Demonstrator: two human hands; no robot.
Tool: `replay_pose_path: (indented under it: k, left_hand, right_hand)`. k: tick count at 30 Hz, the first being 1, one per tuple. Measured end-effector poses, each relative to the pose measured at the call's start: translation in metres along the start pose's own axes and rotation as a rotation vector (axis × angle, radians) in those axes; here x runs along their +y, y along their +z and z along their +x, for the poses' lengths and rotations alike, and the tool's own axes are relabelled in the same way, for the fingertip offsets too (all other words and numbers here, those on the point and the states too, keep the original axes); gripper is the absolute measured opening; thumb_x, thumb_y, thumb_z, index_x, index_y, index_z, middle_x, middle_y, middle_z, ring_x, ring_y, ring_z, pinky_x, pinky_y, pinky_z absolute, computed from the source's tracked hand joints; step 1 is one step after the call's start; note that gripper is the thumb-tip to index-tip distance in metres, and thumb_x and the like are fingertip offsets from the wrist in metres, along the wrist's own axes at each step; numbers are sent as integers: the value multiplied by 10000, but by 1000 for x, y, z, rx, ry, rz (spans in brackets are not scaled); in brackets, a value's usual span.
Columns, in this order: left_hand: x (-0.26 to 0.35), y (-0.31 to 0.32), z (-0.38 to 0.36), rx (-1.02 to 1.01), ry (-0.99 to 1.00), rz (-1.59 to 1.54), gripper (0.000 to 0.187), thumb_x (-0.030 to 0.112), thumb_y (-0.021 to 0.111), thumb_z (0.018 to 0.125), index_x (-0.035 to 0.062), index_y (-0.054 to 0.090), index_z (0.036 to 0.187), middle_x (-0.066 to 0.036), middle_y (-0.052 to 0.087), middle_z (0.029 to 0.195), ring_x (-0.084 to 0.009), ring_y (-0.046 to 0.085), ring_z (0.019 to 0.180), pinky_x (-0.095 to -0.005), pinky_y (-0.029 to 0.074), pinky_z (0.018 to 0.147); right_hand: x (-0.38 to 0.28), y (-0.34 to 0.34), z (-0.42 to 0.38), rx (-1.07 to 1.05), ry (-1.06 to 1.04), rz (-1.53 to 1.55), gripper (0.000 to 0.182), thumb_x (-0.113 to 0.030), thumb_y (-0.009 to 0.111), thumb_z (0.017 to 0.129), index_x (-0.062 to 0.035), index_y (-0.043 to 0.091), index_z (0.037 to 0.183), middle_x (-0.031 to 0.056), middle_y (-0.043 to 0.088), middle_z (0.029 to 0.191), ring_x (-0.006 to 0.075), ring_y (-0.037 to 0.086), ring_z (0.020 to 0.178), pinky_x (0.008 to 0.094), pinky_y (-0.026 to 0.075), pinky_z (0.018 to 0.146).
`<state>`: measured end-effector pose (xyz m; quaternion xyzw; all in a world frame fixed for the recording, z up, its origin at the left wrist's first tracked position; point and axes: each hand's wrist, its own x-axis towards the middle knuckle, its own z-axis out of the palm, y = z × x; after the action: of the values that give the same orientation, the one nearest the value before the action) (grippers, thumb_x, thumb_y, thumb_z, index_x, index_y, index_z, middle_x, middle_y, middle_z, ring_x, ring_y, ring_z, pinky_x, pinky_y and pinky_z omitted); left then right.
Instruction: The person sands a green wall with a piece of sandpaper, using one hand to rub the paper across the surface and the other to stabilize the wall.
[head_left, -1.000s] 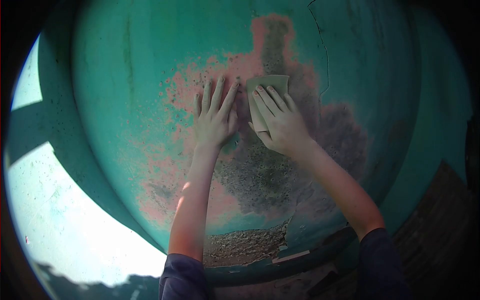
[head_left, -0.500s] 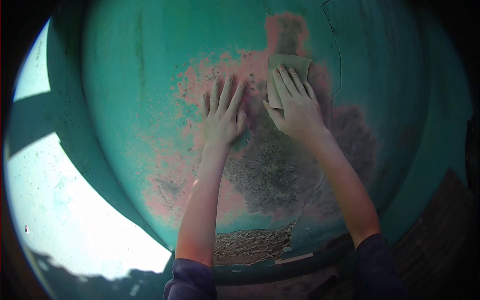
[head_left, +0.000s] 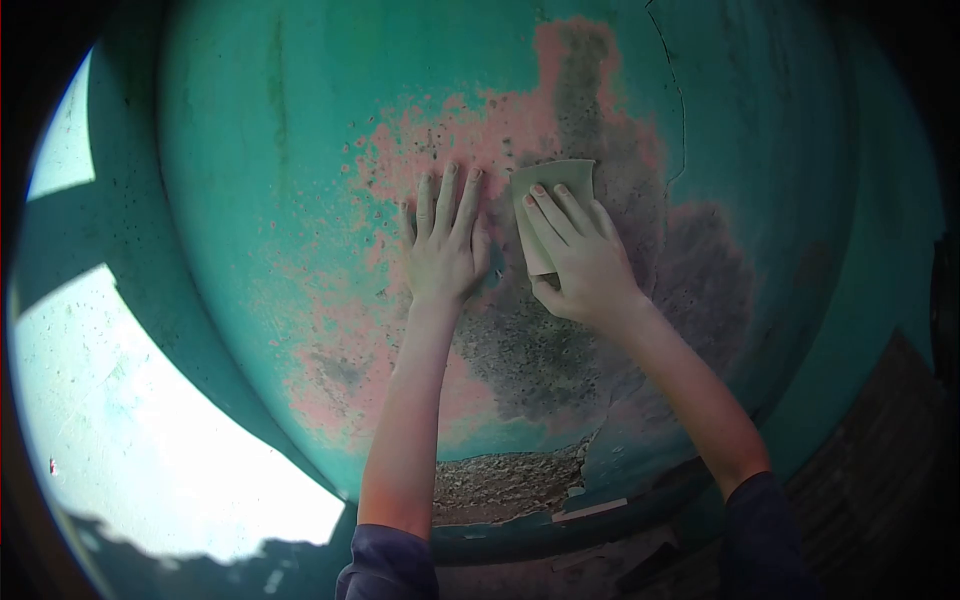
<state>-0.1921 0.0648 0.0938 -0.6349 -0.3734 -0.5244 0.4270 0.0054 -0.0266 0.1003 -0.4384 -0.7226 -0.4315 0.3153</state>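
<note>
My right hand presses a greyish sheet of sandpaper against a green painted, curved surface. Its fingers lie over the sheet, and the thumb sits near the lower left corner. To the left, my left hand rests on the same surface with fingers stretched out and nothing in them. Around both hands the green paint is worn to a pink layer and a dark grey, pitted patch. Much of the sandpaper is hidden under my right hand.
A thin crack runs down the surface at the upper right. Near the bottom, a broken strip of rough material shows under chipped paint. Bright sunlit patches lie at the left, and a dark brown panel at the lower right.
My right hand and the sandpaper have slid down and slightly left, uncovering more of the grey strip above. My left hand stays in nearly the same place.
</note>
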Motion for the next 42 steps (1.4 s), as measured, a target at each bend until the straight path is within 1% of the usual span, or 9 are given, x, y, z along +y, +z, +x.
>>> replay_pose_path:
  k: [5,8,15,17,20,25,30,32,42]
  left_hand:
    - [-8,-7,-28,-77,-30,-17,624,311,440,991,191,332,1594,-35,304,1654,-297,266,1523,-529,169,1229]
    - [-21,-11,-55,-123,-4,-6,627,314,459,988,195,336,1591,-50,306,1652,-304,278,1516,-529,177,1224]
    - [-23,-9,-70,-104,-25,-11,628,321,487,984,195,354,1584,-60,350,1630,-309,309,1500,-528,198,1210]
    - [-24,-5,-73,-85,-42,-38,659,342,495,963,255,334,1596,6,313,1653,-248,276,1524,-514,159,1226]
    - [-25,-9,-73,-73,-1,-52,648,304,491,966,201,351,1590,-67,356,1627,-311,317,1496,-530,191,1211]
    - [-24,-13,-76,-105,-8,-80,667,301,475,949,211,341,1596,-67,347,1633,-309,311,1500,-532,179,1217]
    - [-23,-6,-77,-91,-12,-46,678,313,466,942,215,334,1599,-61,338,1638,-303,298,1509,-540,161,1224]
    - [-23,-6,-78,-73,-28,-45,665,336,491,945,239,358,1589,-13,344,1638,-256,271,1526,-523,152,1226]
    - [-22,-9,-84,-116,0,-92,696,300,486,926,204,331,1598,-53,292,1661,-308,234,1537,-561,122,1227]
  right_hand:
    - [-13,2,0,29,-12,57,815,-316,640,799,-70,398,1538,101,388,1597,299,361,1473,542,276,1191]
    - [-21,10,-16,-21,-46,38,806,-324,634,801,-68,408,1532,102,398,1591,299,360,1473,543,265,1199]
    - [-25,-10,49,3,-119,-17,754,-362,590,864,-38,416,1522,109,399,1593,308,349,1481,544,262,1195]
    - [-26,-10,39,-4,-118,-32,743,-385,584,884,-30,422,1516,114,402,1590,312,351,1479,544,264,1194]
    - [-33,-8,13,-24,-54,7,776,-487,583,915,-20,421,1512,135,409,1580,324,361,1471,544,264,1192]
    - [-34,-7,-25,-122,28,8,903,-642,579,901,0,410,1514,159,413,1573,326,369,1466,549,259,1189]
    - [-38,-5,27,-18,17,-43,881,-640,561,917,-3,424,1510,152,411,1577,317,373,1465,574,255,1180]
    - [-36,-4,36,29,-12,-50,870,-635,554,924,-7,423,1512,149,409,1579,315,371,1467,581,250,1180]
    - [-44,4,-61,-136,150,-22,891,-625,568,918,-14,377,1537,127,377,1603,318,361,1472,602,243,1177]
